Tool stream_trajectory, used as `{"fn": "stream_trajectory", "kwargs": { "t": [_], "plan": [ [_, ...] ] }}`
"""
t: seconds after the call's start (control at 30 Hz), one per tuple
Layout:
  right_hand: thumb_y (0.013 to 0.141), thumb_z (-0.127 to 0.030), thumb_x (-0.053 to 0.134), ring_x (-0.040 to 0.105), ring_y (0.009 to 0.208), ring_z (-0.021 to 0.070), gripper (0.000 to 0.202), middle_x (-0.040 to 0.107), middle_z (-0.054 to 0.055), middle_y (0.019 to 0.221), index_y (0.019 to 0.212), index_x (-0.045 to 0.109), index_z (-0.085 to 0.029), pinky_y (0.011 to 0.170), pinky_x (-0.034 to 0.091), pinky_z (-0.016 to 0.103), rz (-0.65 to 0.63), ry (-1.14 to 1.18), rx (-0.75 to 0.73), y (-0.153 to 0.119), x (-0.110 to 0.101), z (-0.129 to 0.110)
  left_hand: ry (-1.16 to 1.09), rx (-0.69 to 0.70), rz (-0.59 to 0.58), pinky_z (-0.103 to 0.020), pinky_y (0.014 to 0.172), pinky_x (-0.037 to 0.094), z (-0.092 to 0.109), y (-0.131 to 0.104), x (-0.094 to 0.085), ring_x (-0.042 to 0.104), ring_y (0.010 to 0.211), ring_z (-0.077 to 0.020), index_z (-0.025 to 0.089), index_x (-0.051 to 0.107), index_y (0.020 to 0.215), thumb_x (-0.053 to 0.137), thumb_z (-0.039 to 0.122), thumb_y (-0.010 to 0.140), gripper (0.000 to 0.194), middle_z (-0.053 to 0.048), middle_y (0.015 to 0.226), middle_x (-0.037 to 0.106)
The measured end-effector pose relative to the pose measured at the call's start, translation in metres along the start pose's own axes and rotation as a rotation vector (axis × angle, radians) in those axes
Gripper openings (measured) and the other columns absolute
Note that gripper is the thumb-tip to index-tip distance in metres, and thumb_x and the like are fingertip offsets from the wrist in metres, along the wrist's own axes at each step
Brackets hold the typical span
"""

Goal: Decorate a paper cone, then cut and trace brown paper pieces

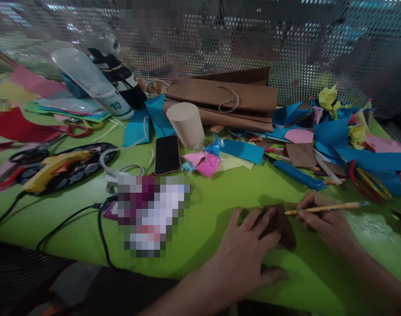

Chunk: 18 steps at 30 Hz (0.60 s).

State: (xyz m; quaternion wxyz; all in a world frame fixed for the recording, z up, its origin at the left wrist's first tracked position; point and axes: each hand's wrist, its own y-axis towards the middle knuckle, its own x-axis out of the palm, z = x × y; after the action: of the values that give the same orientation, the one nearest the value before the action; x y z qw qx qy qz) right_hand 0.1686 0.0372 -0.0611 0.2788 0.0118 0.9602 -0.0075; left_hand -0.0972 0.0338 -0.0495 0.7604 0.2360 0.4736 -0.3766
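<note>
A small piece of brown paper [288,235] lies on the green tabletop [207,228]. Across its left part rests my left hand [245,245], fingers spread and bent, fingertips pressing on the paper and thumb stretched out below it. Part of the paper is hidden under those fingers. My right hand [325,224] is closed around a yellow pencil [338,206]. The pencil slants almost level, and its point is at the paper's upper right edge; whether it touches I cannot tell.
Behind my hands lie a blue cutter [299,174], scissors [368,182], blue paper scraps [243,150], rolled brown paper [220,96] and a beige cylinder [185,125]. Leftward are a phone [166,154], a yellow glue gun [57,166], cables and a bottle [91,83]. A perforated metal panel [200,39] stands behind.
</note>
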Motion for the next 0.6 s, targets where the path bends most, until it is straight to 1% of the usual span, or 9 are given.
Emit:
{"fn": "stream_trajectory", "kwargs": {
  "t": [0.2,0.27,0.33,0.4,0.47,0.5,0.6],
  "plan": [
    [0.091,-0.036,0.066,0.058,0.060,0.0174,0.016,0.061,-0.002,0.065,0.077,0.063,-0.027,0.056,0.044,0.031,-0.007,0.003,-0.029,-0.0044,-0.0011,0.0011,0.000,-0.005,-0.016,-0.068,0.123,0.031,-0.0002,0.0001,0.0001,0.035,0.157,-0.0372,0.030,0.056,0.149,0.056,0.072,0.099,0.065,-0.011,0.174,0.037],
    [0.089,-0.035,0.067,0.061,0.065,0.0195,0.016,0.062,-0.001,0.065,0.075,0.063,-0.028,0.058,0.046,0.032,-0.020,0.004,-0.020,-0.0047,-0.0020,-0.0010,-0.004,-0.006,-0.019,-0.068,0.123,0.030,-0.0003,0.0000,0.0003,0.036,0.157,-0.0369,0.030,0.056,0.149,0.054,0.073,0.100,0.066,-0.010,0.175,0.036],
    [0.086,-0.035,0.068,0.067,0.074,0.0234,0.015,0.063,0.000,0.065,0.073,0.063,-0.028,0.065,0.051,0.035,-0.031,0.024,-0.014,-0.0044,-0.0025,-0.0035,-0.007,-0.009,-0.019,-0.068,0.123,0.030,-0.0004,0.0000,0.0006,0.035,0.157,-0.0366,0.030,0.055,0.150,0.052,0.075,0.100,0.067,-0.009,0.175,0.035],
    [0.084,-0.034,0.070,0.070,0.080,0.0256,0.016,0.062,0.000,0.063,0.071,0.063,-0.029,0.076,0.056,0.039,-0.045,0.063,-0.018,-0.0041,-0.0028,-0.0049,-0.007,-0.010,-0.022,-0.067,0.124,0.029,-0.0004,0.0001,0.0006,0.035,0.157,-0.0364,0.030,0.056,0.149,0.052,0.076,0.099,0.068,-0.008,0.176,0.034],
    [0.084,-0.033,0.069,0.068,0.076,0.0238,0.016,0.062,-0.001,0.063,0.070,0.063,-0.029,0.082,0.056,0.041,-0.058,0.090,-0.017,-0.0046,-0.0029,-0.0041,-0.002,-0.009,-0.027,-0.066,0.124,0.029,-0.0004,0.0002,0.0005,0.035,0.157,-0.0364,0.029,0.056,0.150,0.055,0.073,0.099,0.067,-0.008,0.176,0.034],
    [0.084,-0.032,0.068,0.065,0.072,0.0224,0.015,0.062,-0.002,0.064,0.070,0.062,-0.029,0.082,0.056,0.041,-0.068,0.093,-0.015,-0.0052,-0.0030,-0.0028,0.002,-0.009,-0.028,-0.065,0.124,0.029,-0.0004,0.0002,0.0005,0.035,0.157,-0.0365,0.029,0.056,0.151,0.056,0.072,0.100,0.066,-0.009,0.176,0.035],
    [0.084,-0.030,0.067,0.058,0.065,0.0205,0.014,0.061,-0.002,0.065,0.071,0.062,-0.029,0.074,0.054,0.039,-0.113,0.092,-0.006,-0.0078,-0.0033,0.0024,0.011,-0.006,-0.026,-0.065,0.124,0.029,-0.0004,0.0002,0.0007,0.035,0.157,-0.0366,0.030,0.053,0.155,0.056,0.072,0.100,0.069,-0.010,0.175,0.036]
  ]
}}
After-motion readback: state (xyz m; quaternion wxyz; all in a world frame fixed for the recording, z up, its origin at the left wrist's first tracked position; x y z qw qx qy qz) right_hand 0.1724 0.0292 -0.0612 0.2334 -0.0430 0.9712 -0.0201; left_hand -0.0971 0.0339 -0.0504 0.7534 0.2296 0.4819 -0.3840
